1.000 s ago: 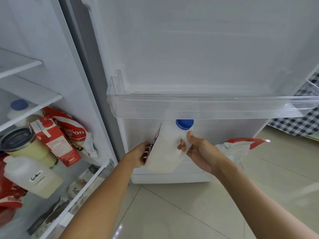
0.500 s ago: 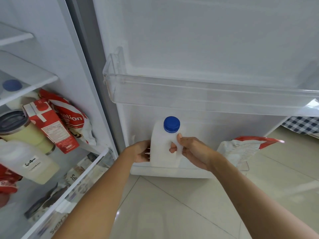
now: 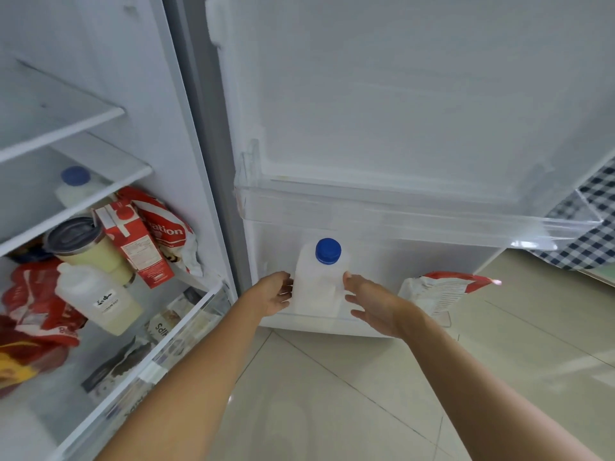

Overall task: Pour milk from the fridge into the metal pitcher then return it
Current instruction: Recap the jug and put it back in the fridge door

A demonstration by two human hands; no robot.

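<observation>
white milk jug (image 3: 317, 287) with blue cap (image 3: 328, 250) upright in fridge door's bottom shelf (image 3: 359, 322), left hand (image 3: 274, 292) and right hand (image 3: 372, 302) loose-fingered either side, holding nothing

White milk jug (image 3: 317, 287) (blue cap (image 3: 328, 250)) stands upright in the lowest fridge-door bin (image 3: 362, 322)

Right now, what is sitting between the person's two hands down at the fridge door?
The head view shows the milk jug with its blue cap, upright in the lowest door shelf, between the left hand and right hand.
</observation>
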